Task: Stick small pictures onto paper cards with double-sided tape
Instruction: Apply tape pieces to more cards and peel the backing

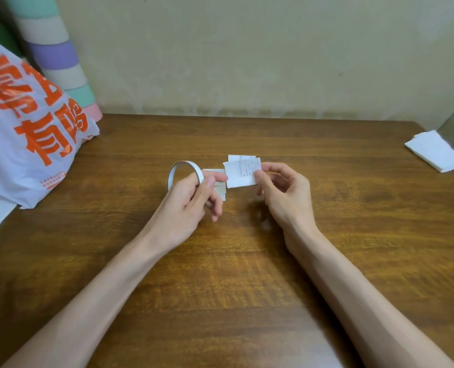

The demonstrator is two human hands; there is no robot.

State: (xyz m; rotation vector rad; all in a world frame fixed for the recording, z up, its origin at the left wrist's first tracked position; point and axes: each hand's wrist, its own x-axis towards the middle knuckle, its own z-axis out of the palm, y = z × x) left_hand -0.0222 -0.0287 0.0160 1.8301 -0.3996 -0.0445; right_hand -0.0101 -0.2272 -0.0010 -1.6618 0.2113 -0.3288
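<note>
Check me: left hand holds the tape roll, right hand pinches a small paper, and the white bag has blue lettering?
Not quite: the head view shows the lettering on the white bag is orange, not blue. The left hand does hold the tape roll, and the right hand pinches the small paper.

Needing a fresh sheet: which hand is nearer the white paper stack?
Right. The right hand, pinching a slip, lies left of the paper stack; the left hand, holding the tape roll, is farther left.
</note>
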